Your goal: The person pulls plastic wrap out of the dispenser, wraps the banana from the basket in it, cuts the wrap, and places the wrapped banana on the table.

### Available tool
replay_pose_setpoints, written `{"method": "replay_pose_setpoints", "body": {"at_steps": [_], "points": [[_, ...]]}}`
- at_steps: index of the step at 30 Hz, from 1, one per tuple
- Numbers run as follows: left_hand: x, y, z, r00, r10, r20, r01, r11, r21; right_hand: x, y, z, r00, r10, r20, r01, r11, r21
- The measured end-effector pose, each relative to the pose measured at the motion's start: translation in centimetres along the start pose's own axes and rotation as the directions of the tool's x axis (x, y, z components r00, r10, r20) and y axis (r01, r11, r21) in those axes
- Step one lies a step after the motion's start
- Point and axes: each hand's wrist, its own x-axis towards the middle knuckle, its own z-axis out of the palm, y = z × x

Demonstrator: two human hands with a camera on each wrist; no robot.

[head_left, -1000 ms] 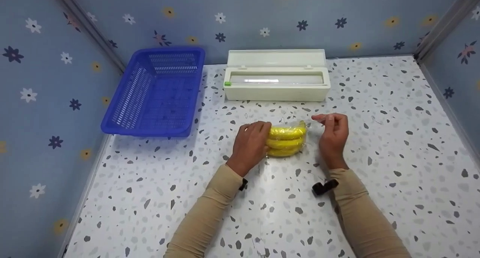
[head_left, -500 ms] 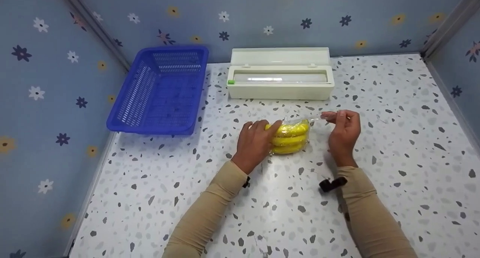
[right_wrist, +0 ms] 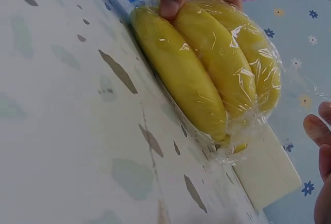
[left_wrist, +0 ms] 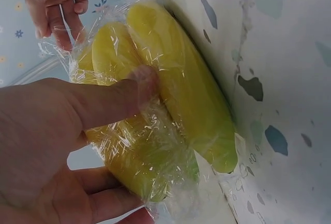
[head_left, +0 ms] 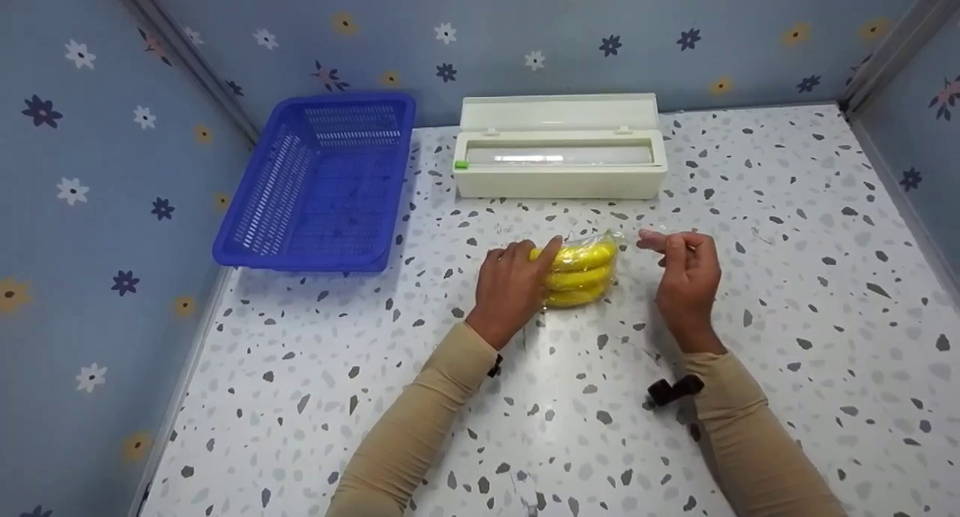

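A: Nearest first. What's w/ the left hand [head_left: 514, 281]?

B: It sits on the left end of the bananas [head_left: 576, 275], fingers curled over the top, thumb side low. In the left wrist view one finger [left_wrist: 121, 97] presses the wrap [left_wrist: 155, 157] flat vs. the fruit. My guess: it pins the bunch so it doesn't roll, and keeps the film stuck down.

A: And the bananas?

B: Mid-bench [head_left: 750, 202], lying on their side, three stacked, film all round. Film is bunched at the right end; the right wrist view shows a loose crinkled tail [right_wrist: 235, 151] there.

A: Right hand [head_left: 686, 273]?

B: Just right of the bunch, raised a bit off the bench, fingertips together near the thumb. Prob. pinching a thin strand of film, but the film is too clear to see there, so I can't tell if it grips anything. Not touching the fruit.

A: Farther back?

B: White wrap box [head_left: 559, 160], lid up, roll showing, green slider at its left end. Stands right behind the bunch, near enough to pull film from, I'd say. Blue basket [head_left: 319, 183] to its left, at the bench's left edge, well apart from both hands. Floral walls behind.
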Motion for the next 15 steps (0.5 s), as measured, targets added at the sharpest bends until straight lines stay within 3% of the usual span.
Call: {"method": "replay_pose_setpoints", "body": {"at_steps": [8, 15], "points": [[-0.2, 0.2, 0.2, 1.000, -0.028, -0.007, 0.028, 1.000, 0.012, -1.3, -0.6, -0.2, 0.992, -0.054, 0.110, 0.050, 0.998, 0.044], [0.0, -0.1, 0.2, 0.998, -0.051, 0.036, 0.050, 0.999, 0.018, -2.3, -0.8, 0.4, 0.962, -0.154, 0.224, 0.128, 0.984, 0.123]]}}
